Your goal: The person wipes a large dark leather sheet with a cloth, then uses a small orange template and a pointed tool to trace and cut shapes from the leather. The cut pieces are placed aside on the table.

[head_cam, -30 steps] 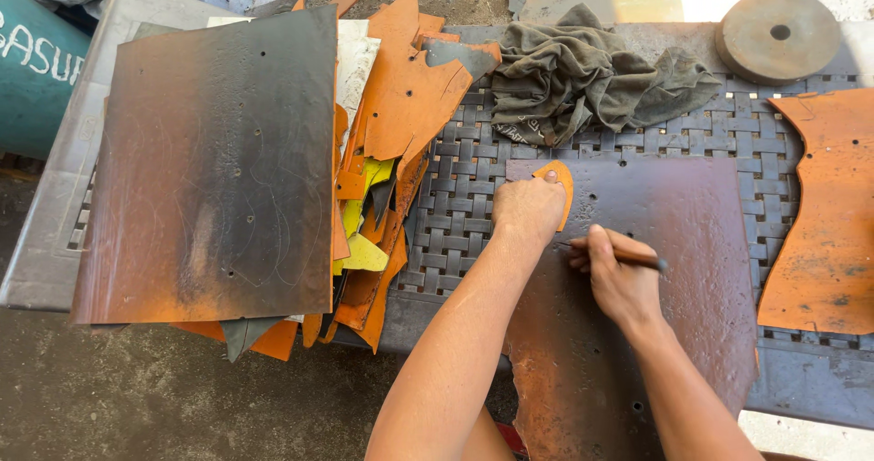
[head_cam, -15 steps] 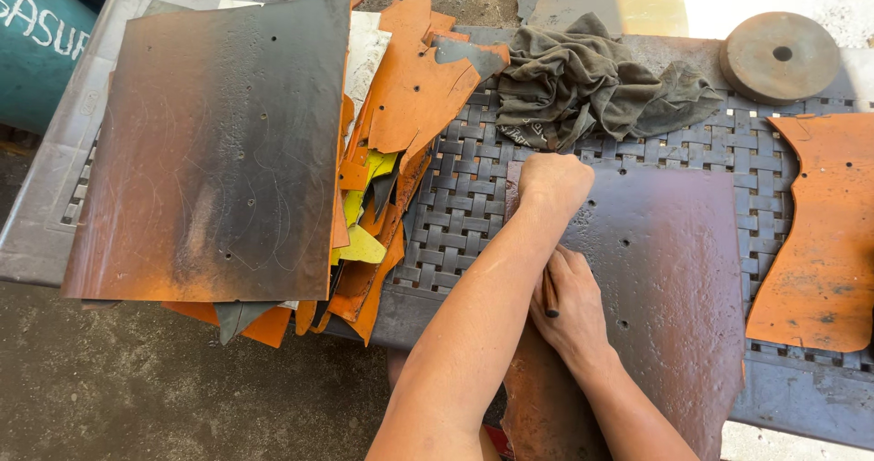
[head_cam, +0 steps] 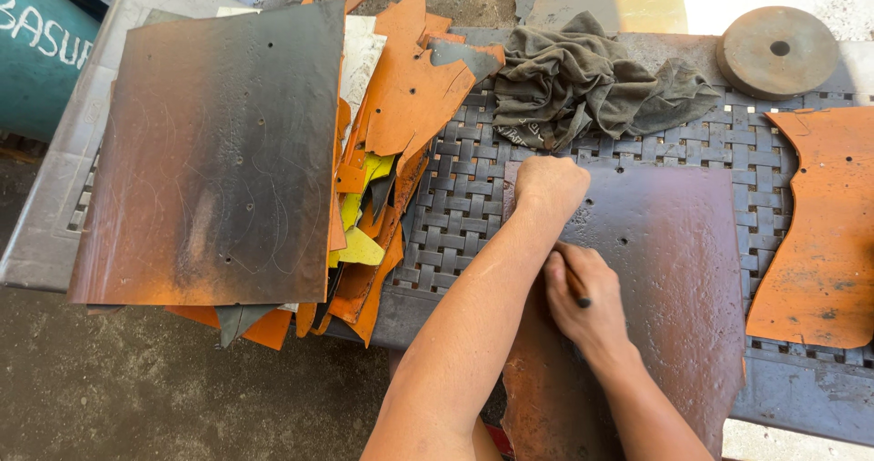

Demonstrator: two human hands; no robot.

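Head view: left hand (head_cam: 549,186) is pressing down as a closed fist on the top-left corner of the dark brown sheet (head_cam: 674,270); whatever it is pinning under the knuckles is hidden. Right hand (head_cam: 583,299) is gripping a pen-like tool (head_cam: 575,288), tip down on the sheet, tucked just below the left forearm. The sheet is lying flat on the woven grid tabletop (head_cam: 455,202), its lower end hanging over the near table edge.

Risks, as I judge them: the forearms are crossing, so the right hand is working in a cramped pocket and the tool line could wander. The overhanging end is unsupported, so the sheet could flex or slide if the fist lets up. Tool tip is close to the left forearm.

Room: bare grid is showing left of the sheet, up to the pile of orange offcuts (head_cam: 401,124) under the big dark sheet (head_cam: 218,161). Rag (head_cam: 583,79) is sitting just above the fist, round disc (head_cam: 777,50) in the far right corner. Orange cut piece (head_cam: 819,233) is lying just beside the sheet's right edge, so little slack there.
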